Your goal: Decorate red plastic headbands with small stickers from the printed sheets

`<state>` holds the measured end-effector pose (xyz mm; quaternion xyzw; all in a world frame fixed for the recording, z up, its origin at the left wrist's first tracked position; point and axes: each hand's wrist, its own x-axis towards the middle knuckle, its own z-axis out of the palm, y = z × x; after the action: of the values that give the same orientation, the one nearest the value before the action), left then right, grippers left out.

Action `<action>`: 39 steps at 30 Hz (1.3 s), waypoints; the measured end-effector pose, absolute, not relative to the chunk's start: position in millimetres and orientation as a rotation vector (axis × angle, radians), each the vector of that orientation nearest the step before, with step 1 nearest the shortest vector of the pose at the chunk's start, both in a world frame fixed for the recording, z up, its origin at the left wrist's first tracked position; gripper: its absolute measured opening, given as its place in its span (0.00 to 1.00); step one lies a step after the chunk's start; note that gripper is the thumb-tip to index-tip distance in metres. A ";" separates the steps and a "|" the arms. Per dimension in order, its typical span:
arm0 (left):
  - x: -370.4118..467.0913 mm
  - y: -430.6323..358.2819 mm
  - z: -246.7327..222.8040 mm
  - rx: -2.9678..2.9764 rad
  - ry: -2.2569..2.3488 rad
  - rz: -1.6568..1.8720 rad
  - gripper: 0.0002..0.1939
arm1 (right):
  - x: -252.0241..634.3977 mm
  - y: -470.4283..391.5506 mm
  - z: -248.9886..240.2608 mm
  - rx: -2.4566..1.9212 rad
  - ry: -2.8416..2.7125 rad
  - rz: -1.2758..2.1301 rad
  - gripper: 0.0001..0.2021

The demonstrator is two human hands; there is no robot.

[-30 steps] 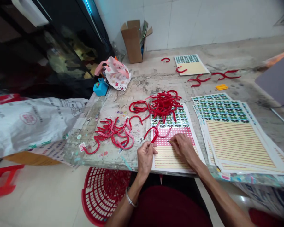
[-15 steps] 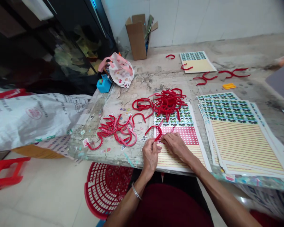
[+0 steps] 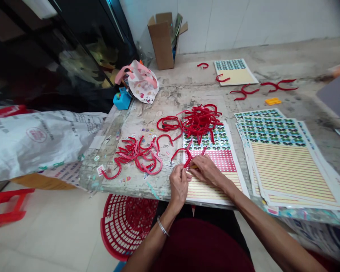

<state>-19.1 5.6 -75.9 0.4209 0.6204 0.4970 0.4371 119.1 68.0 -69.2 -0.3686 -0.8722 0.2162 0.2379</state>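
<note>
My left hand (image 3: pixel 179 182) pinches the lower end of a curved red headband (image 3: pixel 181 151) near the table's front edge. Close beside it, my right hand (image 3: pixel 205 169) has its fingers together at the same end, with a pink pointed tip (image 3: pixel 204 150) sticking out above them. What the right fingertips grip is too small to make out. Under the hands lies a printed sticker sheet (image 3: pixel 223 160) with green, red and yellow bands. A heap of red headbands (image 3: pixel 201 121) rests on its upper part, and a second pile (image 3: pixel 138 155) lies to the left.
Stacked sticker sheets (image 3: pixel 294 170) lie at right, near a yellow clip (image 3: pixel 272 101). Farther back are another sheet (image 3: pixel 238 75) and loose headbands. A cardboard box (image 3: pixel 161 43), cloth bag (image 3: pixel 143 83) and blue box (image 3: pixel 122 100) stand behind. A red basket (image 3: pixel 113 226) is below the table.
My right hand has shifted slightly left and down, closer to my left fingertips. The whole view has moved a little.
</note>
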 end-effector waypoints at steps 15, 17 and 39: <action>-17.5 2.4 -71.8 1.150 1.565 1.230 0.08 | 194.2 98.8 24.6 -0.739 -0.902 1.048 0.03; -17.1 2.5 -71.4 1.128 1.558 1.231 0.08 | 204.8 105.8 45.2 -0.626 -0.874 0.982 0.02; -12.4 24.7 29.5 0.847 1.022 1.355 0.09 | 147.9 63.7 47.8 -1.146 -2.301 0.084 0.08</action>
<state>-12.4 24.7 29.5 0.3628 0.4376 0.5803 0.5832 147.9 63.7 47.8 -0.4276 -0.8587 0.0313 0.2809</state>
